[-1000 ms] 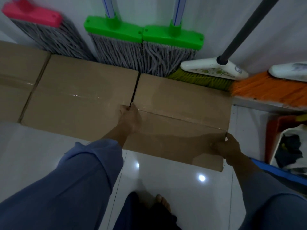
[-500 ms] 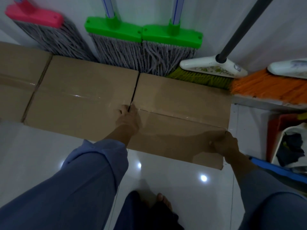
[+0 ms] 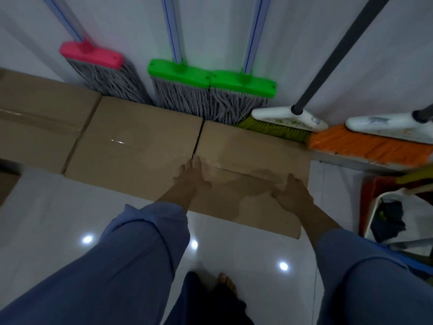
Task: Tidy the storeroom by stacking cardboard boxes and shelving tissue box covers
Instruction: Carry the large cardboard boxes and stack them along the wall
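Head view: left hand (image 3: 192,178), right hand (image 3: 293,194), grip wide, flat on rightmost box (image 3: 248,144).

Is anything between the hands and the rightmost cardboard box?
Nothing visible. The left hand and right hand both lie flat on top of the rightmost cardboard box, with the middle box close beside it on its left.

A cleaning storeroom: mops (image 3: 179,73) and brooms (image 3: 365,144) against the wall (image 3: 293,31) (cardboard boxes (image 3: 136,141) on glossy tiles (image 3: 46,219)).
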